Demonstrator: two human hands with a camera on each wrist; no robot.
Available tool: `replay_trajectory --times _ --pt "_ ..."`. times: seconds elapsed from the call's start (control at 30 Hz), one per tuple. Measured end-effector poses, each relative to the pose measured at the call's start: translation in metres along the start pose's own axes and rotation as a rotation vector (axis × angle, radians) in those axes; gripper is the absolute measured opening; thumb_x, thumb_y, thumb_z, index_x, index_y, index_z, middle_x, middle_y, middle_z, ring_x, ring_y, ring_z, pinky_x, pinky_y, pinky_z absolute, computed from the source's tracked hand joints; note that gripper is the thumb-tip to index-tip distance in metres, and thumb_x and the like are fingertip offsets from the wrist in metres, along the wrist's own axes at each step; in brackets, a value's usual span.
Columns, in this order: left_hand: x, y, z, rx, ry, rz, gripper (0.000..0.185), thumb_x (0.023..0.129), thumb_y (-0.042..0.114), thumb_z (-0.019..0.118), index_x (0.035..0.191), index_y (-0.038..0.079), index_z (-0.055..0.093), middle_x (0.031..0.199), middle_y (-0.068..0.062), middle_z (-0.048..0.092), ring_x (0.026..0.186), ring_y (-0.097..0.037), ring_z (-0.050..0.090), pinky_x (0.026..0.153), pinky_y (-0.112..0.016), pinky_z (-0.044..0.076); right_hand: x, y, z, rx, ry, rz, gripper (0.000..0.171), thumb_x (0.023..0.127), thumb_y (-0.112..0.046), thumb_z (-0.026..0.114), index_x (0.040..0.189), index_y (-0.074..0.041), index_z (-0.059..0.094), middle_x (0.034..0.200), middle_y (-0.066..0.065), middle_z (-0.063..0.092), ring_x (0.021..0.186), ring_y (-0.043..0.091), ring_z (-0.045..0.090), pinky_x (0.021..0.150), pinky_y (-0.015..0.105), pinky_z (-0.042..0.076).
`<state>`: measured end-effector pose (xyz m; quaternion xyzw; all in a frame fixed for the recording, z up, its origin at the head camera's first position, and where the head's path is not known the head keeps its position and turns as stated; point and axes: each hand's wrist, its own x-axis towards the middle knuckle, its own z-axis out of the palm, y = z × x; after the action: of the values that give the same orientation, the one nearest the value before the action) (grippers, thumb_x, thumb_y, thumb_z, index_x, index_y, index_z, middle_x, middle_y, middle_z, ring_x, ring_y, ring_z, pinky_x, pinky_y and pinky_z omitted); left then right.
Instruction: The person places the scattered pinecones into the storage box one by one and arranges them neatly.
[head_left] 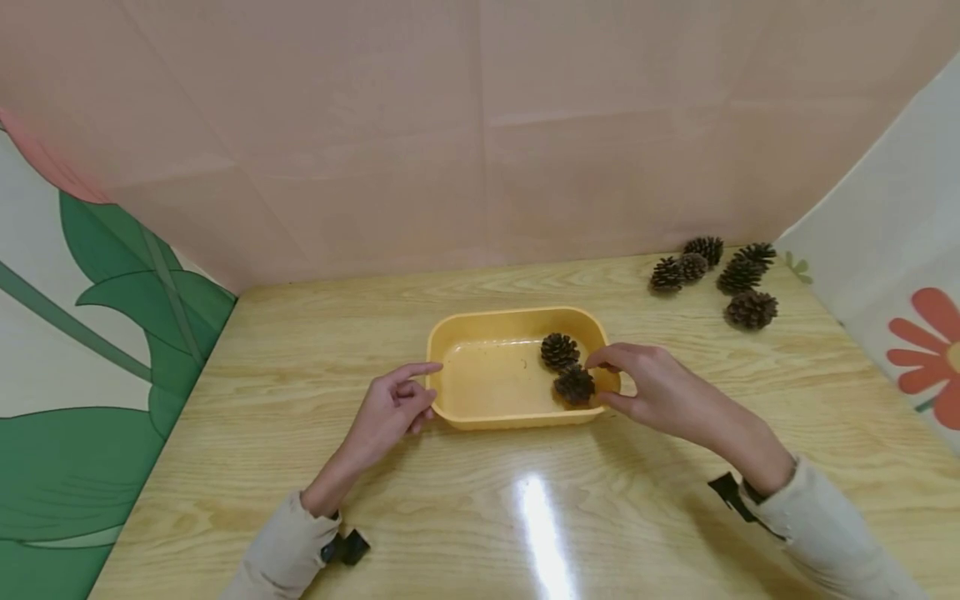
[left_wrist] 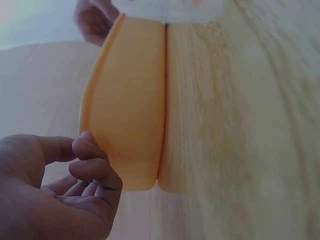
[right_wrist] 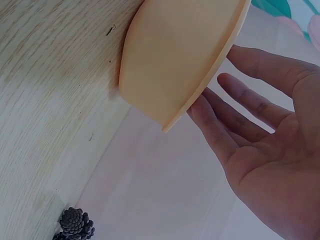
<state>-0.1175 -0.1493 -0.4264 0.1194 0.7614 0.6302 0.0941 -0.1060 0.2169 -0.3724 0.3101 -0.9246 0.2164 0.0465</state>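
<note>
A yellow plastic basin (head_left: 495, 422) sits on the table. My left hand (head_left: 396, 404) is at its left end, the index finger reaching over the rim and the thumb at the outer side, so it pinches the edge. Inside, at the right, lie two brown pine cones, a rear one (head_left: 559, 352) and a front one (head_left: 574, 386). My right hand (head_left: 654, 389) comes over the right rim, thumb and index finger at the right side of the front pine cone, pinching it. In the right wrist view the basin wall (right_wrist: 175, 55) hides those fingertips.
Several more pine cones (head_left: 752, 309) stand grouped at the table's back right corner. A pinkish sheet (head_left: 480, 150) rises behind the table, with printed plant and flower panels (head_left: 926, 350) at the sides. Light glares on the wooden tabletop (head_left: 420, 517) in front of the basin.
</note>
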Motion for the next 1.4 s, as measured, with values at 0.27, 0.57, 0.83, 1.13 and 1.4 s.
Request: replay_trajectory --times 0.27,0.57,0.83,1.13,1.4 --pt "0.0 -0.001 0.0 0.002 -0.001 0.002 0.036 0.099 0.006 0.06 0.134 0.001 0.059 0.079 -0.027 0.063 0.052 -0.011 0.05 0.046 -0.02 0.041 0.0 0.0 0.0 0.006 -0.009 0.003 0.034 0.079 -0.001 0.081 0.11 -0.001 0.067 0.097 0.009 0.07 0.086 0.022 0.067 0.069 0.038 0.057" --pt "0.0 -0.001 -0.001 0.005 -0.005 -0.005 0.035 0.099 0.005 0.059 0.135 0.002 0.058 0.078 -0.024 0.063 0.052 -0.012 0.051 0.046 -0.021 0.041 0.001 0.001 0.001 -0.019 0.03 -0.01 0.031 0.08 -0.001 0.08 0.108 -0.003 0.068 0.097 0.007 0.07 0.082 0.02 0.067 0.068 0.034 0.057" --pt "0.001 0.0 0.0 -0.002 0.002 0.013 0.035 0.099 0.004 0.06 0.134 0.0 0.059 0.074 -0.018 0.064 0.051 -0.011 0.051 0.046 -0.021 0.041 0.004 0.002 0.001 -0.017 0.08 -0.027 0.032 0.079 0.003 0.079 0.108 -0.003 0.068 0.101 0.009 0.071 0.085 0.023 0.068 0.069 0.036 0.058" --pt "0.001 0.0 0.002 -0.01 0.0 0.014 0.035 0.099 0.004 0.059 0.134 0.0 0.059 0.072 -0.013 0.064 0.051 -0.011 0.05 0.045 -0.021 0.041 0.007 0.009 -0.005 -0.055 0.151 -0.067 0.033 0.077 0.002 0.081 0.107 -0.003 0.069 0.105 0.012 0.071 0.087 0.028 0.069 0.071 0.04 0.059" --pt "0.001 -0.001 0.002 -0.013 0.002 0.005 0.035 0.099 0.002 0.058 0.134 0.0 0.058 0.072 -0.013 0.064 0.051 -0.011 0.051 0.045 -0.02 0.041 0.01 0.014 -0.015 -0.069 0.168 -0.051 0.032 0.08 0.001 0.08 0.11 -0.004 0.069 0.108 0.012 0.071 0.087 0.029 0.069 0.07 0.042 0.059"
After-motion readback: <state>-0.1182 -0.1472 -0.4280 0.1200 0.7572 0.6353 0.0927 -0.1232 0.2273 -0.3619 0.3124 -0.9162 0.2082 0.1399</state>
